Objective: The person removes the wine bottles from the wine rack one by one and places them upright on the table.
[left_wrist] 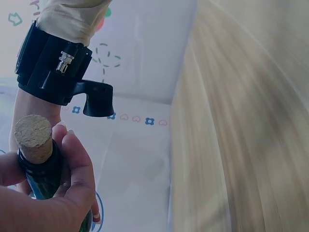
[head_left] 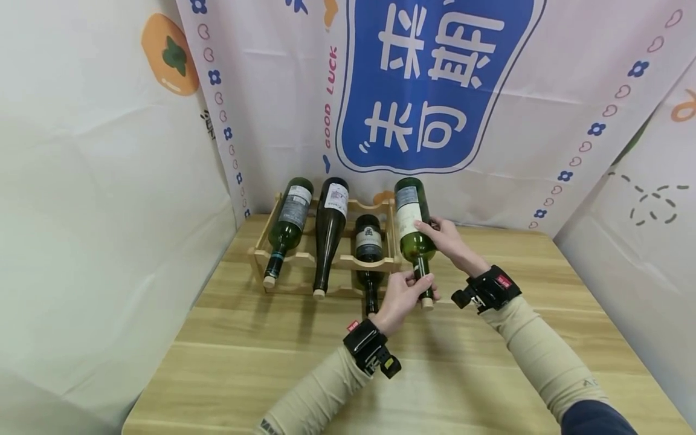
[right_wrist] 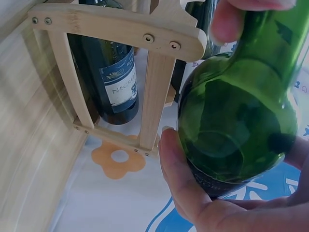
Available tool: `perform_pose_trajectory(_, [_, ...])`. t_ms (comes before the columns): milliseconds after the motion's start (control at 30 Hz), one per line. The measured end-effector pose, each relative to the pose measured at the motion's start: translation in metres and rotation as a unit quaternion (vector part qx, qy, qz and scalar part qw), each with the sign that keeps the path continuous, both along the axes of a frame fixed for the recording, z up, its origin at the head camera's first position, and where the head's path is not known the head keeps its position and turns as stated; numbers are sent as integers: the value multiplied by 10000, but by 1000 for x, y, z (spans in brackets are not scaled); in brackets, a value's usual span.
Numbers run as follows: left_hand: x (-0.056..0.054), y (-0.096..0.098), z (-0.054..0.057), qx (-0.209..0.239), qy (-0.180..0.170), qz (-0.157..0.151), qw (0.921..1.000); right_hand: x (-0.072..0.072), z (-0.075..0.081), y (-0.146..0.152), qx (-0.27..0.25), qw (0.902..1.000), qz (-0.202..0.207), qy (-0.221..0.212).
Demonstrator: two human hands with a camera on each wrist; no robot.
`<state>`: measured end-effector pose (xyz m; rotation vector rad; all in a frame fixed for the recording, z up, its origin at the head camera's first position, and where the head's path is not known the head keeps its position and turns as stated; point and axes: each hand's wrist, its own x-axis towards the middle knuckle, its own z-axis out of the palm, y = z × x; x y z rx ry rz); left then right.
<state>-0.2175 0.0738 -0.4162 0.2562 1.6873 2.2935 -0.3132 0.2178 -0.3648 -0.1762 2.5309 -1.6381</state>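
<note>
A green wine bottle is tilted at the right end of the wooden wine rack, its corked neck pointing toward the person. My left hand grips the neck just below the cork. The right hand holds the bottle's body, thumb over the pale label. In the right wrist view, fingers wrap around the green glass beside the rack's end frame. A dark bottle with a blue and white label lies in the rack's lower level.
On the rack's upper level lie a green bottle and a dark slim bottle, corks toward the person. The rack stands at the back of the wooden table, against a printed cloth backdrop. More cloth hangs at both sides.
</note>
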Motion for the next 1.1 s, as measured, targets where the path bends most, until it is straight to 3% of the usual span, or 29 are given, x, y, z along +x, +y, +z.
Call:
perform_pose_trajectory(500, [2, 17, -2, 109, -343, -54, 9993, 4, -4, 17, 77, 9999, -86, 43])
perform_pose_trajectory(1100, [3, 32, -5, 109, -181, -326, 9992, 8, -11, 36, -49, 9998, -143, 103])
